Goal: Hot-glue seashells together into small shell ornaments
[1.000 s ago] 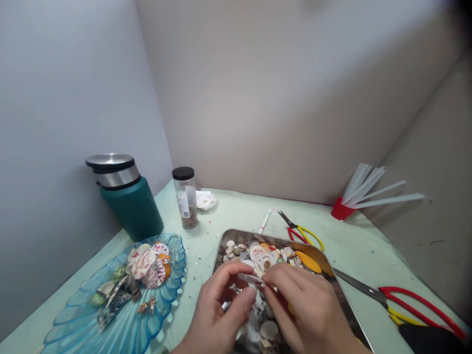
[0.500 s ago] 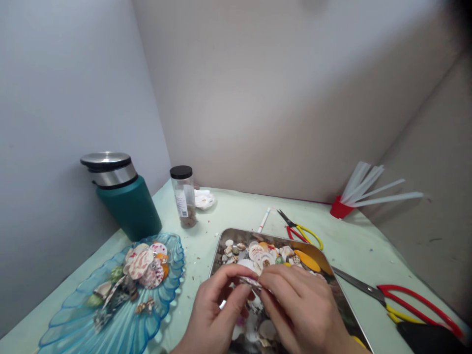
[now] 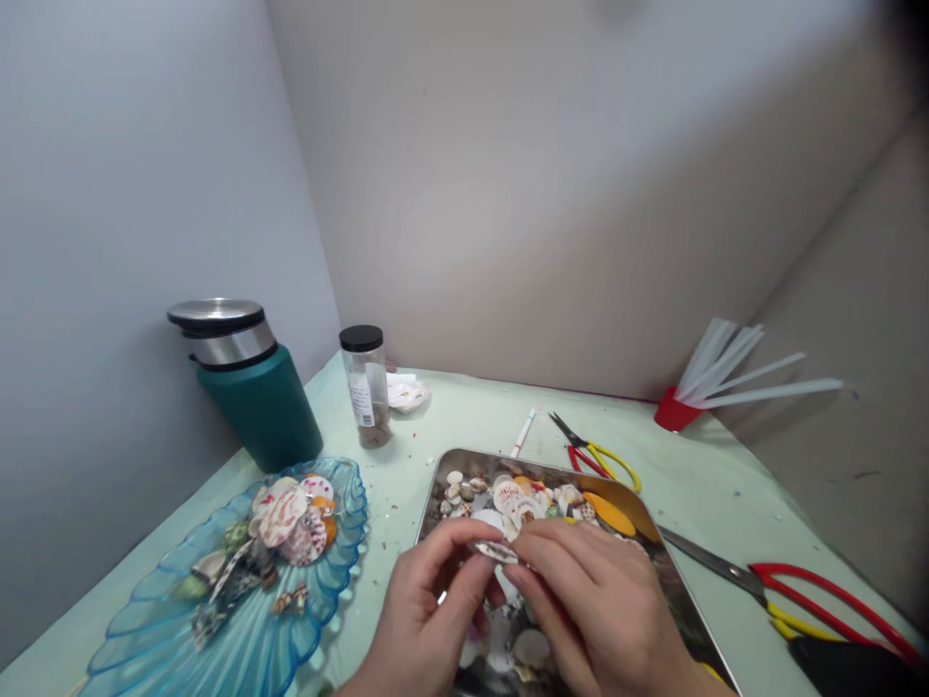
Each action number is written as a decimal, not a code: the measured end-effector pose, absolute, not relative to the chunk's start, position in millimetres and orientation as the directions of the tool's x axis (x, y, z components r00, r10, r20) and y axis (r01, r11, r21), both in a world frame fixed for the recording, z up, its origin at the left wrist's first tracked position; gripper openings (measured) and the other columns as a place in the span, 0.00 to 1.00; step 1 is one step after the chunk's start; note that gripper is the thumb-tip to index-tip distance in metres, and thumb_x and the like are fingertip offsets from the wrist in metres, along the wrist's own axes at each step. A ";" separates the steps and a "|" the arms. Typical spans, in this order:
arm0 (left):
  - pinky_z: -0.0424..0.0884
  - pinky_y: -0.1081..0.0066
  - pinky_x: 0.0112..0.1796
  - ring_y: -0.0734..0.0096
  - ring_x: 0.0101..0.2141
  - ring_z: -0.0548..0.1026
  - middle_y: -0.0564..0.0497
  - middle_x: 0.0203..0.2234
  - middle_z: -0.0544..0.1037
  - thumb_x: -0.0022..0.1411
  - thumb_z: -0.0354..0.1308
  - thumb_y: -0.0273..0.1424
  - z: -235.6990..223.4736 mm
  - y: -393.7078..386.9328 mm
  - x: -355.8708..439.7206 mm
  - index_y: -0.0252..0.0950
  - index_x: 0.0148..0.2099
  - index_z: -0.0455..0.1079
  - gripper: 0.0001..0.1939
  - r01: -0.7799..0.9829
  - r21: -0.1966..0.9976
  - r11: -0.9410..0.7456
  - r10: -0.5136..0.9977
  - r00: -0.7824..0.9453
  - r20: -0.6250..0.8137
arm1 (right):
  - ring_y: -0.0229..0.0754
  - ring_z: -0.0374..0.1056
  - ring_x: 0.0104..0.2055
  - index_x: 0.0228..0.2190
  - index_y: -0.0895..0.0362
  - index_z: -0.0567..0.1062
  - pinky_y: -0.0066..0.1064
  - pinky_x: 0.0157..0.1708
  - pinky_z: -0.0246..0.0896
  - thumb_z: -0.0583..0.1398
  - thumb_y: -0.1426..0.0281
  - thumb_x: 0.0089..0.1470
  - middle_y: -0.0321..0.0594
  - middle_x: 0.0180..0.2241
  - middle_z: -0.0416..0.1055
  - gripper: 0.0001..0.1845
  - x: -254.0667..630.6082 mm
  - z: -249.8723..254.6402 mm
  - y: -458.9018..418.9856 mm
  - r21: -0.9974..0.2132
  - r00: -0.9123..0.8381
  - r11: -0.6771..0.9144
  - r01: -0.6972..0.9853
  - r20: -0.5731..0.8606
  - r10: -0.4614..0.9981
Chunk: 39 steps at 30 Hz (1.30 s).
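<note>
Between the fingertips of both hands is a small speckled white-and-brown seashell (image 3: 496, 552), seen nearly edge-on. My left hand (image 3: 435, 595) pinches its left end between thumb and forefinger. From the other side, my right hand (image 3: 595, 595) grips the right end, its fingers hiding part of the shell. Both hands hover over a metal tray (image 3: 689, 590) filled with assorted shells, among them white scallop shells (image 3: 508, 497) and a yellow-orange piece (image 3: 608, 513). To the left, a blue shell-shaped dish (image 3: 218, 668) bears patterned scallop shells (image 3: 283, 513) and smaller shells.
A green bottle (image 3: 265, 407) and a black-lidded jar (image 3: 367, 387) stand at the back left. Small scissors (image 3: 591, 455) and a marker (image 3: 523, 433) lie behind the tray, larger red-and-yellow scissors (image 3: 755, 581) at right. A red cup (image 3: 676, 411) holds translucent sticks.
The held shell has tilted slightly between my fingertips, and my right fingers have shifted a little on it. The whole view has drifted slightly; the other things stay put.
</note>
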<state>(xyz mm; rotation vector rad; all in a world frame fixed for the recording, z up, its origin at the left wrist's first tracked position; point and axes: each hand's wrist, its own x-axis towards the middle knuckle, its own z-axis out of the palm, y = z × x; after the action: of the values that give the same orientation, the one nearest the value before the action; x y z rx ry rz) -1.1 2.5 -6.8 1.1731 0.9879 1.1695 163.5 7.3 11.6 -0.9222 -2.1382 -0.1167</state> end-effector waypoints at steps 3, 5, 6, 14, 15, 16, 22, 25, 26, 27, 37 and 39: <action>0.66 0.78 0.22 0.75 0.21 0.69 0.53 0.20 0.72 0.59 0.59 0.42 -7.2 2.5 -1.0 0.37 0.39 0.74 0.14 -0.173 0.985 0.006 0.990 0.140 0.018 | 0.42 0.68 0.29 0.31 0.58 0.74 0.32 0.29 0.56 0.54 0.75 0.59 0.41 0.28 0.74 0.09 164.5 11.1 7.2 -0.199 -0.425 0.732 0.652 0.704 0.570; 0.65 0.78 0.22 0.75 0.21 0.68 0.53 0.20 0.72 0.58 0.59 0.42 -7.2 2.4 -0.9 0.37 0.39 0.74 0.14 -0.177 0.984 -0.001 0.990 0.137 0.025 | 0.42 0.68 0.29 0.31 0.58 0.74 0.32 0.29 0.55 0.54 0.75 0.59 0.41 0.27 0.73 0.09 164.7 10.5 7.6 -0.199 -0.428 0.733 0.650 0.702 0.570; 0.65 0.78 0.22 0.75 0.21 0.68 0.53 0.20 0.72 0.58 0.59 0.42 -7.3 2.5 -0.9 0.37 0.39 0.74 0.14 -0.178 0.984 -0.006 0.990 0.136 0.031 | 0.42 0.68 0.29 0.31 0.58 0.74 0.32 0.29 0.56 0.54 0.75 0.59 0.41 0.27 0.73 0.09 164.6 10.4 7.9 -0.201 -0.428 0.732 0.651 0.699 0.573; 0.65 0.78 0.23 0.76 0.19 0.68 0.55 0.16 0.70 0.60 0.57 0.43 -11.1 2.2 -1.6 0.36 0.39 0.73 0.15 -0.128 0.992 -0.024 0.985 0.167 0.045 | 0.42 0.68 0.29 0.30 0.59 0.74 0.32 0.30 0.58 0.53 0.76 0.59 0.42 0.26 0.72 0.10 162.6 13.1 7.1 -0.213 -0.429 0.728 0.652 0.688 0.586; 0.64 0.79 0.23 0.77 0.19 0.67 0.55 0.15 0.70 0.60 0.57 0.43 -11.3 2.1 -1.6 0.35 0.39 0.73 0.15 -0.114 0.993 -0.023 0.986 0.164 0.042 | 0.42 0.68 0.29 0.30 0.59 0.74 0.32 0.30 0.58 0.53 0.76 0.59 0.42 0.26 0.72 0.11 162.6 13.3 6.9 -0.214 -0.428 0.726 0.653 0.688 0.587; 0.64 0.79 0.23 0.77 0.19 0.67 0.55 0.15 0.69 0.60 0.57 0.43 -11.2 2.0 -1.6 0.35 0.39 0.73 0.15 -0.102 0.995 -0.025 0.986 0.162 0.041 | 0.42 0.68 0.29 0.29 0.58 0.74 0.32 0.30 0.58 0.52 0.76 0.59 0.41 0.26 0.71 0.11 162.7 13.5 6.9 -0.214 -0.426 0.725 0.655 0.688 0.588; 0.64 0.78 0.21 0.76 0.18 0.67 0.55 0.15 0.69 0.60 0.58 0.42 -9.6 2.1 -1.3 0.36 0.37 0.74 0.14 -0.088 0.995 -0.054 0.981 0.182 0.070 | 0.41 0.67 0.28 0.27 0.58 0.73 0.32 0.29 0.57 0.52 0.76 0.59 0.41 0.24 0.70 0.13 162.8 14.1 7.0 -0.218 -0.427 0.717 0.662 0.677 0.600; 0.64 0.78 0.20 0.76 0.18 0.68 0.55 0.15 0.70 0.59 0.59 0.41 -10.0 1.9 -1.1 0.36 0.37 0.75 0.13 -0.097 0.993 -0.063 0.980 0.182 0.080 | 0.41 0.66 0.26 0.26 0.58 0.73 0.32 0.28 0.55 0.52 0.77 0.58 0.41 0.23 0.69 0.13 161.6 14.9 5.9 -0.232 -0.419 0.708 0.667 0.669 0.614; 0.64 0.78 0.20 0.76 0.18 0.68 0.55 0.15 0.69 0.58 0.60 0.40 -10.3 1.8 -1.0 0.36 0.37 0.75 0.12 -0.097 0.993 -0.069 0.980 0.178 0.085 | 0.41 0.65 0.26 0.25 0.58 0.73 0.32 0.27 0.55 0.52 0.77 0.58 0.41 0.22 0.69 0.13 161.2 15.2 5.5 -0.239 -0.416 0.708 0.665 0.669 0.617; 0.65 0.79 0.20 0.77 0.18 0.68 0.55 0.15 0.69 0.58 0.60 0.39 -10.6 1.7 -1.0 0.36 0.36 0.75 0.12 -0.095 0.993 -0.073 0.981 0.173 0.089 | 0.40 0.64 0.25 0.25 0.58 0.73 0.32 0.27 0.54 0.52 0.76 0.58 0.41 0.22 0.68 0.14 160.8 15.4 5.2 -0.248 -0.411 0.707 0.663 0.669 0.620; 0.65 0.81 0.18 0.82 0.16 0.68 0.51 0.27 0.75 0.58 0.61 0.35 -11.5 1.9 -2.0 0.37 0.34 0.78 0.07 -0.098 0.987 -0.130 0.975 0.166 0.145 | 0.40 0.63 0.25 0.24 0.58 0.72 0.32 0.28 0.54 0.51 0.76 0.58 0.40 0.22 0.67 0.14 161.9 13.7 4.6 -0.312 -0.400 0.688 0.655 0.630 0.666; 0.65 0.81 0.18 0.82 0.16 0.68 0.50 0.28 0.75 0.58 0.61 0.35 -11.3 1.9 -2.1 0.38 0.34 0.79 0.08 -0.104 0.984 -0.147 0.974 0.160 0.162 | 0.40 0.63 0.25 0.23 0.58 0.72 0.32 0.27 0.53 0.51 0.76 0.58 0.40 0.21 0.67 0.15 161.4 13.9 4.3 -0.327 -0.391 0.686 0.650 0.630 0.671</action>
<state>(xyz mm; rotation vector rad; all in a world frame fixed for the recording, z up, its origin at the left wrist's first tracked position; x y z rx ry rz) -2.1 1.9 -11.3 1.3279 0.9397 1.2357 161.4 4.3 13.9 -1.0093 -2.1251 0.0353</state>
